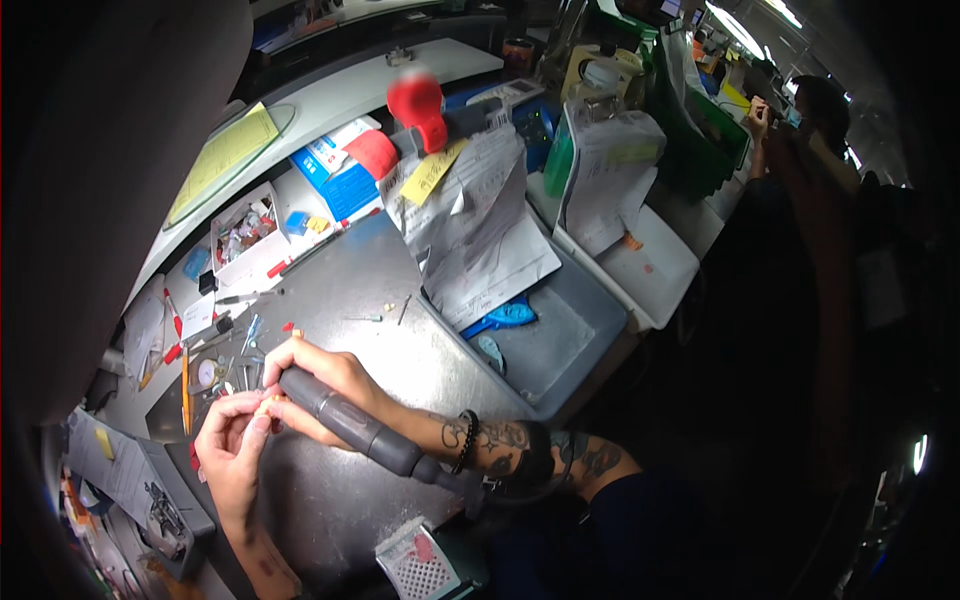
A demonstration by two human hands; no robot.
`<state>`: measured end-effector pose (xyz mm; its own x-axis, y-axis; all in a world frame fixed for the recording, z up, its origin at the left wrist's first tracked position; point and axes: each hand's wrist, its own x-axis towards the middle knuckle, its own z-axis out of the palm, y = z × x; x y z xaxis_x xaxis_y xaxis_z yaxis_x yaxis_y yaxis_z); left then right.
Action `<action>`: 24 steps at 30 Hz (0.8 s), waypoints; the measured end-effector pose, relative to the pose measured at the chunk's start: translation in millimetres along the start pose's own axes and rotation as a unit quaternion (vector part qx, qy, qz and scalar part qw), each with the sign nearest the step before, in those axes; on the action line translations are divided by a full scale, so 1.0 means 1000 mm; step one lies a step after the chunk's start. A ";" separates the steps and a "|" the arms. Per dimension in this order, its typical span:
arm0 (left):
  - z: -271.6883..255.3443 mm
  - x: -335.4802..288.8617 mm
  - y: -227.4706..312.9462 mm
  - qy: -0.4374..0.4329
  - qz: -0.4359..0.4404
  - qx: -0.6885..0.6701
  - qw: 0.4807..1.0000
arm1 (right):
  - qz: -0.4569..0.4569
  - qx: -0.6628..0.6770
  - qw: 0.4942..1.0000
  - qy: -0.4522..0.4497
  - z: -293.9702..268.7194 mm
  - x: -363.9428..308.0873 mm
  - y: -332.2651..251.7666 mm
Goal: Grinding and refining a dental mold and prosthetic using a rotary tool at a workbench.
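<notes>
My right hand is wrapped round a thick dark grey rotary handpiece, whose cable end points back toward my forearm. Its front end meets the fingertips of my left hand, where the working tip is hidden. Between the left thumb and fingers a small orange-beige piece is pinched; its exact kind is too small to make out. Both hands are close together, low over the metal worktop. Small burs and rods lie scattered just beyond the fingers.
A grey bin with papers and a blue brush-like item stands to the right, near a white tray. At the far left sits a box of small pieces. A perforated metal box is nearest me. Another person works at the far right.
</notes>
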<state>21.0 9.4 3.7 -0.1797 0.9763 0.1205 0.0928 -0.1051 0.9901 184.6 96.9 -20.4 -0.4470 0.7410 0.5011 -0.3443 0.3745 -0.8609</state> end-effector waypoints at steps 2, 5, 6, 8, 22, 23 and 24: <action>0.001 -0.004 0.005 0.010 -0.010 -0.003 1.000 | 0.002 0.007 1.000 -0.014 0.001 -0.004 0.001; -0.001 -0.002 0.002 0.002 0.007 -0.003 1.000 | 0.010 0.006 1.000 -0.013 0.001 -0.003 0.002; -0.002 -0.002 0.001 0.004 0.010 0.013 1.000 | 0.013 0.006 1.000 -0.012 0.001 -0.003 0.003; -0.004 -0.002 -0.002 0.007 0.010 0.030 0.999 | 0.019 0.013 1.000 -0.011 0.001 -0.003 0.002; 0.005 -0.002 -0.004 0.032 -0.006 0.101 0.994 | -0.013 0.030 0.999 0.020 -0.001 -0.001 0.010; 0.008 -0.002 -0.004 0.046 -0.013 0.105 0.993 | -0.014 0.028 0.999 0.023 -0.001 -0.002 0.010; 0.008 -0.002 -0.004 0.043 -0.012 0.105 0.994 | -0.001 0.022 1.000 0.018 -0.001 -0.002 0.010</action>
<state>29.1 9.6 -0.8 -0.2657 0.9575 0.1121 0.2879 -0.0322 0.9571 182.8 100.4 -30.3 -0.4161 0.7606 0.4983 -0.3813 0.3515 -0.8550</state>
